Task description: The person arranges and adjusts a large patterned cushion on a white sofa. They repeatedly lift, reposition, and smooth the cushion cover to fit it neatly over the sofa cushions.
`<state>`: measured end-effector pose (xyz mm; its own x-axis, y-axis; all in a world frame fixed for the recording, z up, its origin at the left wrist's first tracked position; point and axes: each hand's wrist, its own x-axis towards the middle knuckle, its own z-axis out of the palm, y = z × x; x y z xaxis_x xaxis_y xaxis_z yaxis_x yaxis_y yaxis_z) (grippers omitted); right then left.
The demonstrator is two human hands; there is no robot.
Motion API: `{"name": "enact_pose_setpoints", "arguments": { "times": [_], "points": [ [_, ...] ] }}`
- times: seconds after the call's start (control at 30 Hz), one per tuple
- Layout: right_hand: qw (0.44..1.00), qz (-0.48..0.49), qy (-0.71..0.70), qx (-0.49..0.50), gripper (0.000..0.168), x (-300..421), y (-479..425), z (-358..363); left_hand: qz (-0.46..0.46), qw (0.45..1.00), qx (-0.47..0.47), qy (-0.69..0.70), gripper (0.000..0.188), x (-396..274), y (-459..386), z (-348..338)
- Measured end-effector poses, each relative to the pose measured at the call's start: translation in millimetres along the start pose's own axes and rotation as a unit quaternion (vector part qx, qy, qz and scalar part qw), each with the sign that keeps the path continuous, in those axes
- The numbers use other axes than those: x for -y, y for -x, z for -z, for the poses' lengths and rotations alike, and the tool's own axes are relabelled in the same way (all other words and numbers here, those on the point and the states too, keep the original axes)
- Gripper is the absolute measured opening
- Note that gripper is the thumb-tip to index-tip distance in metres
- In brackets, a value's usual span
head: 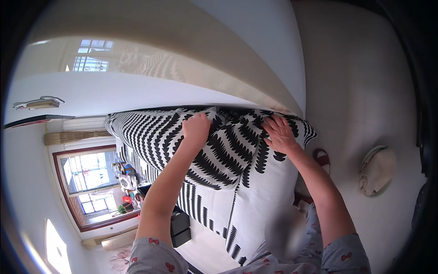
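Note:
A white fabric cover (pixel 219 150) with black jagged stripes lies over a long padded piece of furniture, apparently a sofa, along the wall. My left hand (pixel 196 126) is closed in a fist on the cover near its wall-side edge, with bunched fabric beside the fingers. Farther right, my right hand (pixel 280 133) rests palm down on the same cover, its fingers somewhat spread. Between my hands the fabric is creased and folded. A plainer white part of the cover (pixel 270 185) with a few black stripes hangs toward me.
A glossy beige wall panel (pixel 164 51) rises behind the furniture. On the floor to the right are a red slipper (pixel 321 157) and a round container (pixel 385 190) holding beige cloth (pixel 378 167). A dark drawer unit (pixel 180 227) and a framed window (pixel 90 185) are at the left.

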<state>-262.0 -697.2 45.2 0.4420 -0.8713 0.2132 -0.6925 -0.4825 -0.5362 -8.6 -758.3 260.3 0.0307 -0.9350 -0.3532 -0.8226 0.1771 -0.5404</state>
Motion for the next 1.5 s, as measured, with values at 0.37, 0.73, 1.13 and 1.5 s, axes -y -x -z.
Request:
{"name": "enact_pose_setpoints", "arguments": {
  "times": [0.37,0.73,1.13,1.5],
  "points": [
    [1.0,-0.017,0.01,0.014,0.06,-2,3,0,-0.076,0.991,-0.071,0.087,0.025,-6,-11,0],
    [0.999,-0.024,0.019,0.022,0.059,-1,2,-2,-0.081,0.98,-0.141,0.115,0.018,-23,-32,-23],
    [0.998,-0.027,-0.052,-0.01,0.062,12,5,15,-0.185,0.978,-0.072,-0.058,0.01,-47,-53,-44],
    [0.974,-0.104,-0.199,0.01,0.064,56,-48,27,-0.347,0.937,0.033,-0.013,0.032,-39,-5,-26]
  ]
}}
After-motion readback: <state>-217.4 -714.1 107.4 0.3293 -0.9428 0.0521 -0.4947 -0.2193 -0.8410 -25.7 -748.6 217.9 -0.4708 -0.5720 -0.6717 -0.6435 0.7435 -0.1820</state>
